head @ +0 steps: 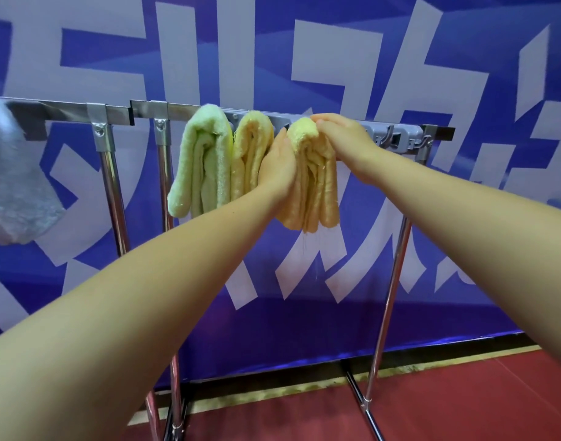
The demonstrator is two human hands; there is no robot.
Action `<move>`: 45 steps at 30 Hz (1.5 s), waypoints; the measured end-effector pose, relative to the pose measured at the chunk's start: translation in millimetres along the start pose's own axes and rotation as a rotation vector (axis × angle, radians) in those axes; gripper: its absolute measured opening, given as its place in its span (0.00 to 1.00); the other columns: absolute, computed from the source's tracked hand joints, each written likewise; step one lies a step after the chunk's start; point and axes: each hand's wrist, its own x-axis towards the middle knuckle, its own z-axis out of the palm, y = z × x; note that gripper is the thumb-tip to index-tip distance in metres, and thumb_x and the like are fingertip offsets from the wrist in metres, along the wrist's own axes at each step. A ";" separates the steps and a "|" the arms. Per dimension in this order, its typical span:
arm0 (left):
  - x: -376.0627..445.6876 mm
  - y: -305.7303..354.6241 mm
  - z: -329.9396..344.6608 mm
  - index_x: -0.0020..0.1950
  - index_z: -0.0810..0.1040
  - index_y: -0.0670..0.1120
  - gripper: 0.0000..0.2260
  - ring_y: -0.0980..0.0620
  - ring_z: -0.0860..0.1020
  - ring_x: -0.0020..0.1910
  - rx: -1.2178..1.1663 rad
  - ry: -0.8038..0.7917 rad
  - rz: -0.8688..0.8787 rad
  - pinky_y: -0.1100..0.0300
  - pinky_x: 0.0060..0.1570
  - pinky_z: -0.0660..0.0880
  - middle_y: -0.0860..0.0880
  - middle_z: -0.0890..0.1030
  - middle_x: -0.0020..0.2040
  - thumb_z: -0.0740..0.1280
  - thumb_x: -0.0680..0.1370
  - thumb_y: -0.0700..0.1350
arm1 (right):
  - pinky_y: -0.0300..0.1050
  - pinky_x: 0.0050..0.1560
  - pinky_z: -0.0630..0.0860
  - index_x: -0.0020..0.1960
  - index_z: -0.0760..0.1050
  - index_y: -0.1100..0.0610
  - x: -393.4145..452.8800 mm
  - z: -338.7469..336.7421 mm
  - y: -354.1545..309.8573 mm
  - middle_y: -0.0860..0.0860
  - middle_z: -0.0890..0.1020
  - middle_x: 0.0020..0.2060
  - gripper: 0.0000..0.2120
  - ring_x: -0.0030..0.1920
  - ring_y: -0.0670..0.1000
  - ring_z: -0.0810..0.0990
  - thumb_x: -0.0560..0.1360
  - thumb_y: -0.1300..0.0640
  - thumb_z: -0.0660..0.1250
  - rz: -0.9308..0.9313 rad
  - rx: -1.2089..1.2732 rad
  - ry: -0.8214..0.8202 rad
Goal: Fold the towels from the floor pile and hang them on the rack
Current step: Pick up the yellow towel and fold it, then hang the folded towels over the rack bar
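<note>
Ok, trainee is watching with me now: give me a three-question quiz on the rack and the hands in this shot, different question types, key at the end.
1. True or false: the green towel hangs left of both yellow towels on the rack.
2. Multiple choice: the right hand rests on the yellow towel being hung at its A) bottom edge, B) top fold over the bar, C) loose threads.
3. Short answer: which side of that towel does the left hand touch?

Key
1. True.
2. B.
3. Its left side, between it and the other yellow towel.
</note>
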 end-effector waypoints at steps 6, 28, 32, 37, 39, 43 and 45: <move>-60.7 39.8 -9.2 0.68 0.72 0.53 0.16 0.57 0.77 0.57 0.119 -0.114 0.119 0.57 0.61 0.72 0.56 0.79 0.58 0.54 0.82 0.52 | 0.50 0.62 0.75 0.66 0.71 0.51 -16.5 -2.2 -18.1 0.49 0.77 0.60 0.16 0.57 0.49 0.76 0.80 0.54 0.56 -0.002 -0.020 0.087; -349.7 -178.7 -273.5 0.42 0.75 0.47 0.08 0.62 0.74 0.29 0.410 0.127 -0.381 0.67 0.35 0.71 0.51 0.78 0.36 0.62 0.80 0.38 | 0.33 0.23 0.65 0.39 0.75 0.56 -365.7 296.6 106.2 0.52 0.74 0.28 0.09 0.21 0.41 0.70 0.77 0.65 0.62 0.726 0.434 -0.240; -406.6 -260.5 -304.2 0.37 0.74 0.50 0.14 0.59 0.75 0.27 0.513 0.042 -0.607 0.60 0.38 0.72 0.51 0.77 0.33 0.59 0.79 0.36 | 0.33 0.21 0.64 0.37 0.75 0.57 -428.3 339.4 165.9 0.50 0.72 0.23 0.12 0.19 0.41 0.68 0.76 0.68 0.61 0.974 0.420 -0.192; -448.7 -339.2 -326.6 0.43 0.75 0.47 0.11 0.48 0.77 0.35 0.523 0.094 -0.908 0.60 0.39 0.72 0.47 0.79 0.38 0.56 0.80 0.39 | 0.36 0.23 0.66 0.33 0.75 0.55 -492.1 366.5 234.9 0.52 0.72 0.25 0.15 0.21 0.44 0.69 0.76 0.67 0.62 1.076 0.209 -0.230; -467.9 -384.1 -335.7 0.42 0.75 0.50 0.09 0.41 0.81 0.43 0.542 0.083 -1.020 0.51 0.47 0.78 0.42 0.82 0.43 0.56 0.74 0.48 | 0.41 0.30 0.69 0.31 0.75 0.53 -516.1 377.3 263.6 0.52 0.74 0.25 0.15 0.23 0.46 0.71 0.74 0.64 0.64 1.079 0.109 -0.273; -494.8 -445.3 -340.1 0.49 0.78 0.45 0.11 0.36 0.80 0.52 0.552 0.099 -1.174 0.45 0.53 0.77 0.37 0.82 0.51 0.59 0.76 0.46 | 0.53 0.43 0.74 0.36 0.82 0.52 -562.4 399.3 331.4 0.51 0.80 0.32 0.10 0.37 0.56 0.77 0.65 0.49 0.63 1.132 -0.039 -0.363; -491.3 -444.3 -330.9 0.59 0.77 0.40 0.12 0.36 0.80 0.52 0.517 0.113 -1.208 0.47 0.54 0.76 0.37 0.81 0.55 0.59 0.78 0.39 | 0.52 0.49 0.75 0.47 0.83 0.58 -558.1 403.4 335.0 0.56 0.84 0.41 0.11 0.45 0.59 0.80 0.70 0.53 0.66 1.135 -0.137 -0.408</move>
